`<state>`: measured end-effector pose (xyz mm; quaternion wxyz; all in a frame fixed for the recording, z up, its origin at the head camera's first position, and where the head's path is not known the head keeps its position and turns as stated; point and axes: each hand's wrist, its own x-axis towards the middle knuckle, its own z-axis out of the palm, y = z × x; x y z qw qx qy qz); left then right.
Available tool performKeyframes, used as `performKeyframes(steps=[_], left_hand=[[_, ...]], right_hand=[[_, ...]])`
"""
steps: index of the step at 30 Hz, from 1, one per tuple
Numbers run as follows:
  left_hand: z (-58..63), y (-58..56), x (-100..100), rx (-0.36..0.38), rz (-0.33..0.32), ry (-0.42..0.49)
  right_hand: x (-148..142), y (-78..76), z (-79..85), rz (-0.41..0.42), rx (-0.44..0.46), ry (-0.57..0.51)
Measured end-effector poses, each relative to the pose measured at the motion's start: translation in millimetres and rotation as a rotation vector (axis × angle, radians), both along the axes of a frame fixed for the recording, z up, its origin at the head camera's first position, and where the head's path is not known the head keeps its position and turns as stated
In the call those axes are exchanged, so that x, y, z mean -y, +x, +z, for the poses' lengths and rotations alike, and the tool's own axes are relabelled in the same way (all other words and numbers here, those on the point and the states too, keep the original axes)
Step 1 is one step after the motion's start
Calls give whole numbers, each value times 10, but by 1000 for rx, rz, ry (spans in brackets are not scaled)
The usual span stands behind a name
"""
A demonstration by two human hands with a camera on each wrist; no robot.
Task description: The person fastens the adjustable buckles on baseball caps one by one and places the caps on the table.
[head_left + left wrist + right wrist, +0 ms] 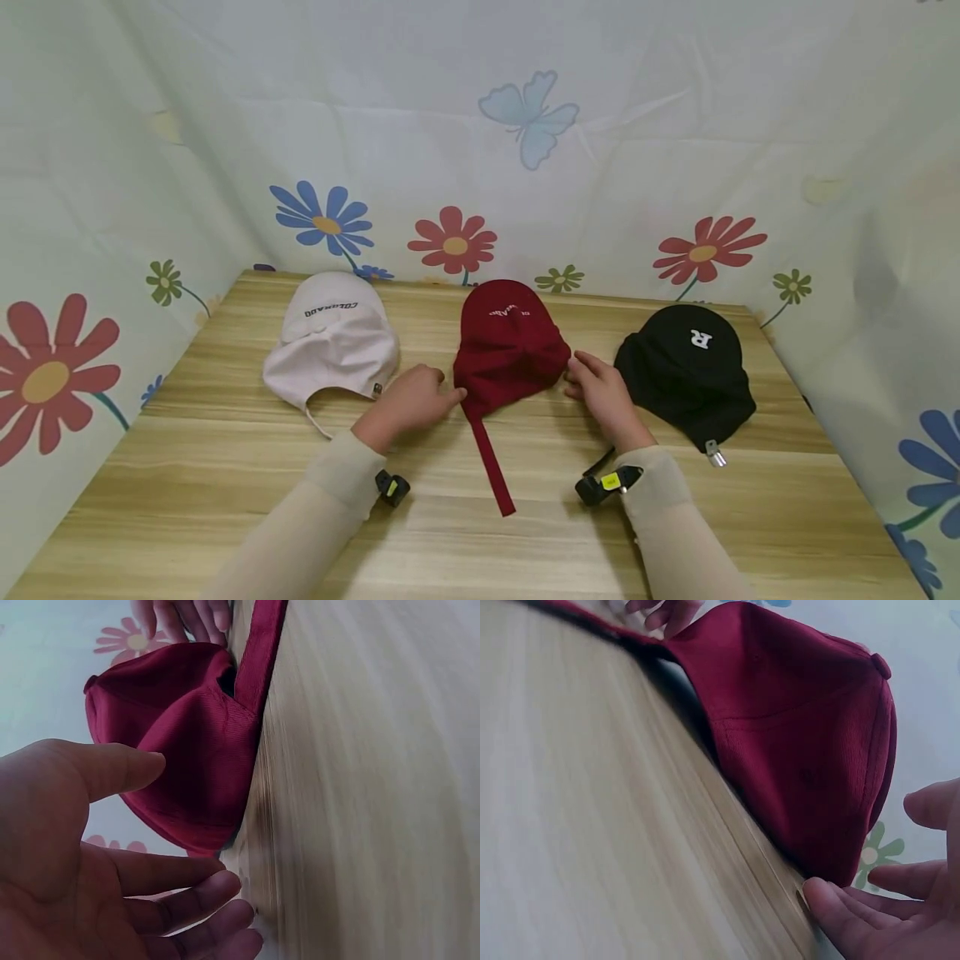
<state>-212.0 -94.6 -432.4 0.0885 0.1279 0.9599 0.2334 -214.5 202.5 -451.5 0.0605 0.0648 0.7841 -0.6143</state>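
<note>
A dark red baseball cap lies on the table between both hands, its loose strap stretching toward the near edge. At its left side is my left hand; in the left wrist view the thumb and fingers are spread apart beside the cap's fabric. Whether the thumb touches it, I cannot tell. My right hand is at the cap's right edge. In the right wrist view its fingertips lie low against the cap's lower edge, thumb held away. Neither hand grips the cap.
To the left sits a white cap with dark lettering and a thin strap. A black cap with a white letter and a metal buckle lies at the right. Behind the wooden table hangs a flower-printed curtain.
</note>
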Motion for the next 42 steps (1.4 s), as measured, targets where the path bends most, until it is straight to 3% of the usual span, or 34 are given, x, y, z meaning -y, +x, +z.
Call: performKeyframes(steps=[8,20,26,29,34,42], left_hand=[[2,-38,-76,87,31,39],[-95,-86,-87,192,78,204],[-162,-124,-73,209,89,281],[-160,-122,-74,263,102,428],[-165,-122,-91,413,153,774],[-207,-119,-85,556,169,1085]], right_hand=[[33,-57,-93,-81,39,-316],[50,-91,-136,-85,85,-565],[97,-117,-123,-81,104,-657],[125,-124,-115,-67,105,-676],[172,-116,-87,-65,82,-704],[202,-139,-113,-81,62,-822]])
